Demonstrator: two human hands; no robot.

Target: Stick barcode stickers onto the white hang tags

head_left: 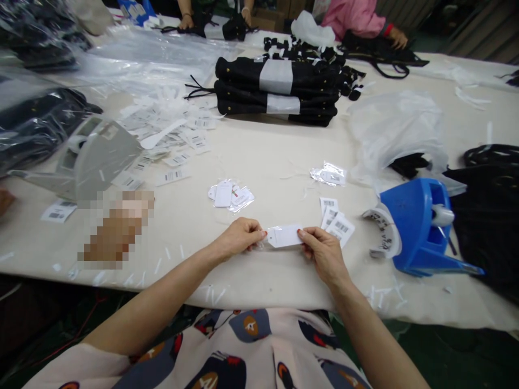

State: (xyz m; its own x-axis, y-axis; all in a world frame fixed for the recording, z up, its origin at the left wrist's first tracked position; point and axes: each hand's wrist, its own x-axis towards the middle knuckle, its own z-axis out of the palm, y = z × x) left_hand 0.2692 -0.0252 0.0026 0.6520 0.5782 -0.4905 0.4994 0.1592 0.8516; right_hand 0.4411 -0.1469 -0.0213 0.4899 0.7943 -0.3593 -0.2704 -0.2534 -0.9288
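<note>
A white paper tag (284,235) lies flat near the front edge of the white table (267,156). My left hand (239,237) pinches its left end. My right hand (322,249) pinches its right end with thumb and forefinger. Just right of the tag lie a few barcode labels (338,219). Behind it sits a small clear bag of white tags (231,195), and another small clear bag (329,174) lies further right.
A blue tape dispenser (417,227) stands at the right, a grey one (95,159) at the left. Stacked black garments with white bands (279,92) lie at the back. Loose labels (170,135), plastic bags (395,129) and black fabric (490,216) surround. Other people's hands work at the far edge.
</note>
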